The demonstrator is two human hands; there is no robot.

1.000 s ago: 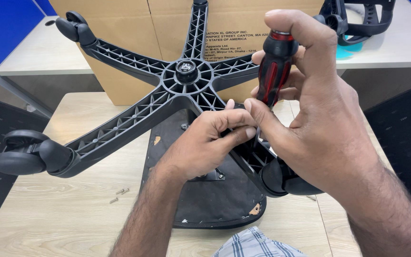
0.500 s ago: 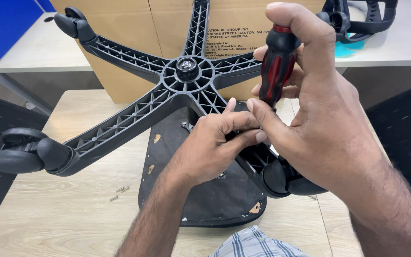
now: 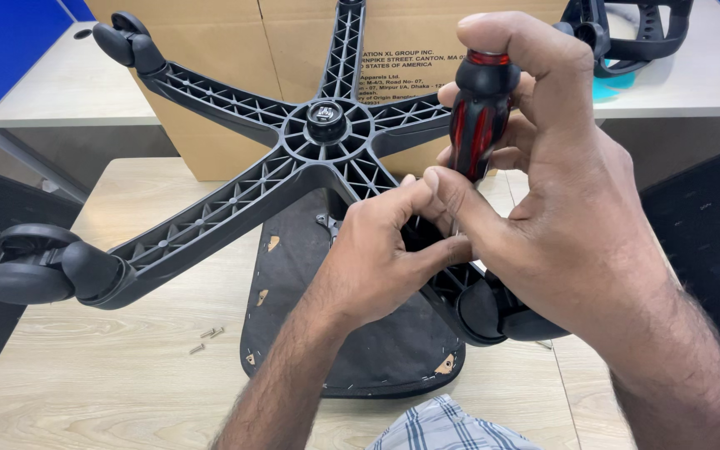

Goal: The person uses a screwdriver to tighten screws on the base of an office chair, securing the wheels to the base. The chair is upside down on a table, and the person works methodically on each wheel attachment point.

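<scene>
My right hand (image 3: 568, 208) grips the red and black handle of a screwdriver (image 3: 478, 117), held upright with its shaft pointing down and hidden behind my fingers. My left hand (image 3: 385, 258) pinches at the lower end of the shaft, its fingertips touching my right fingers. Both hands work over the dark underside of a chair seat (image 3: 293, 308) lying on a wooden table. A black five-arm chair base (image 3: 235, 204) with caster wheels (image 3: 27, 271) stands over the seat, its hub (image 3: 325, 121) facing me. The screwdriver tip and what it meets are hidden.
Loose screws (image 3: 208, 336) lie on the wooden table (image 3: 85, 383) left of the seat. A cardboard box (image 3: 210, 42) stands behind the base. Black chair parts (image 3: 635, 33) rest on the grey desk at the back right. Dark mesh panels flank the table.
The hands and chair base sit slightly lower and more central in view. My grip on the screwdriver and the left-hand pinch are unchanged.
</scene>
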